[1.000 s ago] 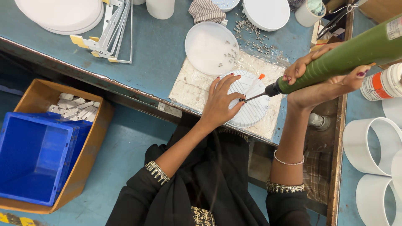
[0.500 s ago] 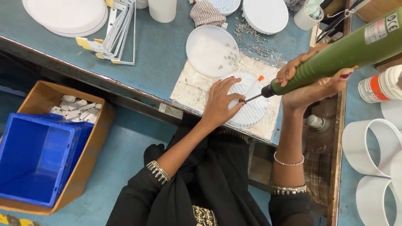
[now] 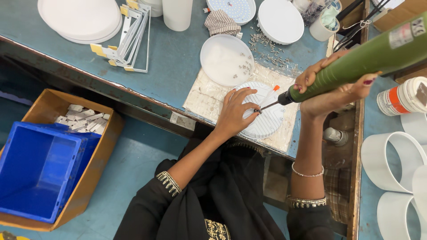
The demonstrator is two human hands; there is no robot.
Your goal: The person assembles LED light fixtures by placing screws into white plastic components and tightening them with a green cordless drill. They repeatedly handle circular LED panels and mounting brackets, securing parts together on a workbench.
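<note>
My left hand (image 3: 235, 111) is pressing, fingers spread, on the round ribbed white disc (image 3: 267, 120) lying on the pale mat (image 3: 202, 100) at the bench edge. My right hand (image 3: 331, 91) is wrapping tight around the green power screwdriver (image 3: 369, 60), its bit touching the disc beside my fingertips. A shallow white dish (image 3: 222, 60) with loose screws (image 3: 267, 46) is sitting just beyond.

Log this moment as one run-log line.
left hand: pressed flat on round white ribbed disc | right hand: gripping green power screwdriver | bit tip: at disc beside left fingers | disc: on padded mat
</note>
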